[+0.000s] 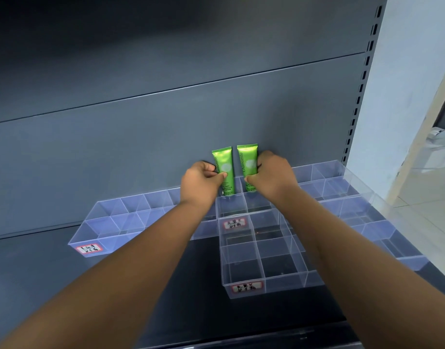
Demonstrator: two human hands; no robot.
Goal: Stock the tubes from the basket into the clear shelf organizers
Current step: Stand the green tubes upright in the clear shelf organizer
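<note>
Your two forearms reach from the bottom corners over the dark shelf toward its back panel. Your left hand pinches the left green tube between thumb and fingers, and your right hand grips the right green tube likewise. Both tubes stand upright, crimped end up, side by side, and their lower ends appear to dip into the back row of the middle clear organizer. You look to be at the seating step: I judge the next move calls for easing each tube down until it rests on its compartment floor, then letting go without tipping either. The other compartments in sight, including the left organizer and right organizer, hold nothing, so most of the stocking remains. The basket is out of view. "Chamomile" runs up each tube; the smaller print is too fine to read. Red-bordered labels on the organizer fronts carry handwriting I cannot make out
</note>
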